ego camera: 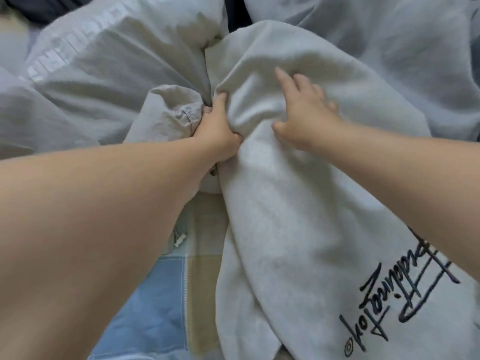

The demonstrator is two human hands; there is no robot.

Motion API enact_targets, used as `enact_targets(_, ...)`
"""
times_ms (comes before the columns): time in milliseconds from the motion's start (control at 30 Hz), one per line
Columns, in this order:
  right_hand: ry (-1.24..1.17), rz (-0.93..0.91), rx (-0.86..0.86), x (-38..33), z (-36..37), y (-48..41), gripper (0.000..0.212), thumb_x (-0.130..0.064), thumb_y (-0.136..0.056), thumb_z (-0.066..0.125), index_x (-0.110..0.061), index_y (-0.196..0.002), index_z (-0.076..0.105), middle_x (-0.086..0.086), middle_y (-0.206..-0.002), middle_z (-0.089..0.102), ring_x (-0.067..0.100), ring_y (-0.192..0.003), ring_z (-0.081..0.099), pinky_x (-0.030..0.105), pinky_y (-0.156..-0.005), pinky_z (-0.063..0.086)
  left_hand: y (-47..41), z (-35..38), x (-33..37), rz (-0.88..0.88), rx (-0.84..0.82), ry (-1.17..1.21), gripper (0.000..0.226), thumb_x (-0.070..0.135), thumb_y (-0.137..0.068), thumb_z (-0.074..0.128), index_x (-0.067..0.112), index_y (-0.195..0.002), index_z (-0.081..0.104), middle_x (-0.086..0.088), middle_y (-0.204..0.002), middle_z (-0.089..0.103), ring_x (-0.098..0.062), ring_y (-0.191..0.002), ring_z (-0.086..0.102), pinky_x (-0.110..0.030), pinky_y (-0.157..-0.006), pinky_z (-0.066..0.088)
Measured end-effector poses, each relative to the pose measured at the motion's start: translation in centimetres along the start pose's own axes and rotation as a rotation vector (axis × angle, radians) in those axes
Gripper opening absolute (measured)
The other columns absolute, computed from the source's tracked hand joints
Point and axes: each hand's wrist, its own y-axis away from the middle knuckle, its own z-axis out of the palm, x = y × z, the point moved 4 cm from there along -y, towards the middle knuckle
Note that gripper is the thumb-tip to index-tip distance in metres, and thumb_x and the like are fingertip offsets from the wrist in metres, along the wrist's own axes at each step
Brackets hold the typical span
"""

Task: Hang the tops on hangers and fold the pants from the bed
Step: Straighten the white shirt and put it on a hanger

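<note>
The grey sweatshirt point(298, 203) and the pale woven garment point(104, 74) lie bunched across the centre, right and far left and meet in a tight fold, leaving open passage only over the checked sheet point(155, 307) between the left forearm point(104, 203) and the sweatshirt's edge.

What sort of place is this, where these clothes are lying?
Most likely a bedroom, on a bed: a blue-and-beige checked sheet lies underneath, and a grey sweatshirt with black script and a pale garment are piled there.
</note>
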Motion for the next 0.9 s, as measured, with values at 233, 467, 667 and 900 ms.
enact_targets(233, 0.066, 0.032, -0.027, -0.6, 0.9, -4.3, 0.104, -0.019, -0.093, 0.064, -0.055, -0.151, -0.015, 0.014, -0.144, 0.027, 0.038, -0.099, 0.054, 0.043, -0.088, 0.049, -1.7, 2.0, -1.2, 0.032, 0.066, 0.028, 0.057, 0.016, -0.084, 0.067, 0.031, -0.131, 0.04, -0.007, -0.13, 0.033, -0.029, -0.119, 0.042, -0.025, -0.095, 0.028)
enact_targets(467, 0.013, -0.008, 0.071, -0.6, 1.9, -3.4, 0.027, -0.022, -0.102, 0.038, -0.02, -0.125, 0.05, 0.02, -0.128, 0.056, 0.042, -0.113, 0.056, 0.037, -0.078, 0.038, 1.9, 2.5, -0.3, 0.173, 0.153, -0.129, 0.021, -0.001, -0.084, 0.049, 0.015, -0.098, 0.046, -0.014, -0.13, 0.039, -0.036, -0.101, 0.048, -0.044, -0.096, 0.044)
enact_targets(667, -0.159, -0.073, 0.095, 1.1, 2.3, 5.6, 0.011, -0.016, -0.093, 0.056, -0.019, -0.085, 0.049, 0.009, -0.087, 0.049, 0.037, -0.095, 0.056, 0.04, -0.076, 0.045, 12.9, 4.6, -0.5, 0.277, 0.206, -0.457, 0.023, 0.021, -0.094, 0.037, 0.019, -0.109, 0.055, -0.008, -0.131, 0.047, -0.036, -0.103, 0.046, -0.047, -0.087, 0.038)
enact_targets(900, -0.218, 0.174, -0.076, 2.5, 2.4, 19.5, 0.011, -0.019, -0.09, 0.062, -0.017, -0.081, 0.057, 0.01, -0.091, 0.061, 0.035, -0.096, 0.058, 0.04, -0.079, 0.045, 27.5, 3.7, -1.9, 0.274, -0.009, -0.514, 0.014, 0.014, -0.068, 0.082, 0.019, -0.075, 0.071, -0.001, -0.078, 0.067, -0.032, -0.073, 0.063, -0.039, -0.068, 0.047)
